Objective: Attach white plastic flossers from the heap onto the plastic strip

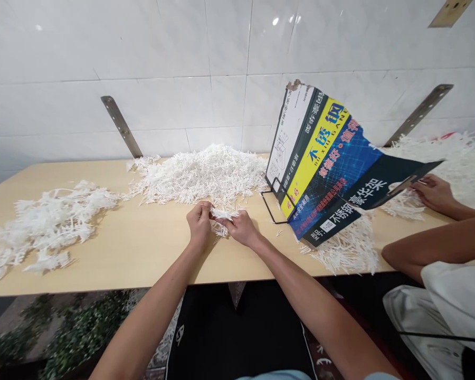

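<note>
Grips closed, my left hand and right hand pinch a small bunch of thin, spiky white plastic strips. Both forearms reach over the smooth pale tabletop.

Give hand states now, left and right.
Left hand: closed, pinching the bunch of white plastic pieces.
Right hand: closed on the same bunch's other end.
</note>
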A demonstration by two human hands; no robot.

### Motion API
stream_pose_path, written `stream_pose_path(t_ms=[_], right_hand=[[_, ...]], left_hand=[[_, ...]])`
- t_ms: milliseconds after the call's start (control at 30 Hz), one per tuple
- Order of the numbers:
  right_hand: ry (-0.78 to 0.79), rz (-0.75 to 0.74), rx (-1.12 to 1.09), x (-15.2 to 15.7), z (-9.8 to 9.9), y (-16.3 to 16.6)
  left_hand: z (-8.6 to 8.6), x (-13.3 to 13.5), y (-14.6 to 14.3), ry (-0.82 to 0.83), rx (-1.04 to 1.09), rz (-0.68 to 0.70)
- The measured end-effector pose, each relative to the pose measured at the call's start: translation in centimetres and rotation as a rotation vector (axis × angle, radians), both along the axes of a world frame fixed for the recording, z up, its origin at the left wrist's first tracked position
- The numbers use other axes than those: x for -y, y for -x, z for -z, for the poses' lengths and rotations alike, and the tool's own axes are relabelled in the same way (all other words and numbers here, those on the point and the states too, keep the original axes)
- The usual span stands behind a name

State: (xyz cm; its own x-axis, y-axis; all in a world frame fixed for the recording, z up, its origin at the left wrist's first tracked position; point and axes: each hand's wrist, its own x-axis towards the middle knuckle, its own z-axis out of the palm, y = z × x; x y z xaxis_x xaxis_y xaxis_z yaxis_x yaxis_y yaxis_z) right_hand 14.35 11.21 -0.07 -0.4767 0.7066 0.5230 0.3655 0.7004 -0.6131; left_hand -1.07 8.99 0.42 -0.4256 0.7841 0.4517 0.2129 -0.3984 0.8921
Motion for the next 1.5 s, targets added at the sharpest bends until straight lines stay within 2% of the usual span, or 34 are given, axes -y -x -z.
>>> stream_pose_path(t_ms=[133,200,367,433,533,633,733,833,933,1100,1233,1367,1500], right_hand=[[-0.014,-0.011,-0.038,0.3,0.1,-0.1],[0.031,0.027,-0.026,0.4,0.2,-0.2],[0.157,0.165,-0.065,-0.5,0.2,-0.7],[0.195,0.201,-0.115,-1.0,0.2,-0.9],[0.278,0.22,-0.195,-1.6,0.2,-0.9],[0.342,0.207,-0.243,-1.8,0.1,-1.1],[0.421,0.106,-0.266,-1.8,0.0,-1.3],[0.478,0.014,-0.268,-1.7,-0.1,-1.5],[0.475,0.024,-0.257,-1.8,-0.2,-1.5],[0.448,0.067,-0.246,-2.0,0.0,-1.4],[0.418,0.07,-0.227,-2.0,0.0,-1.1],[0.278,0.092,-0.072,-1.8,-0.3,-0.7],[0.169,0.12,0.061,-1.8,-0.3,-0.4]], left_hand=[[-0.2,0.1,-0.7,0.011,0.077,0.009],[-0.4,0.1,-0.8,0.004,0.087,-0.01],[-1.0,-0.8,1.3,-0.072,0.092,-0.289],[-1.1,-1.3,2.1,-0.093,0.056,-0.297],[-1.1,-1.5,1.9,-0.131,-0.211,-0.111],[-1.2,-1.2,0.7,-0.141,-0.412,0.168],[-1.4,-1.0,-0.1,-0.03,-0.37,0.41],[-1.5,-0.9,-0.2,0.063,-0.237,0.496],[-1.6,-0.7,-0.1,0.04,-0.156,0.478],[-1.8,-0.4,-0.5,-0.034,-0.209,0.449],[-1.2,-0.4,-0.9,-0.047,-0.22,0.344],[-0.5,0.1,-1.4,-0.04,-0.172,0.261],[-0.6,0.7,-1.7,-0.131,-0.282,0.173]])
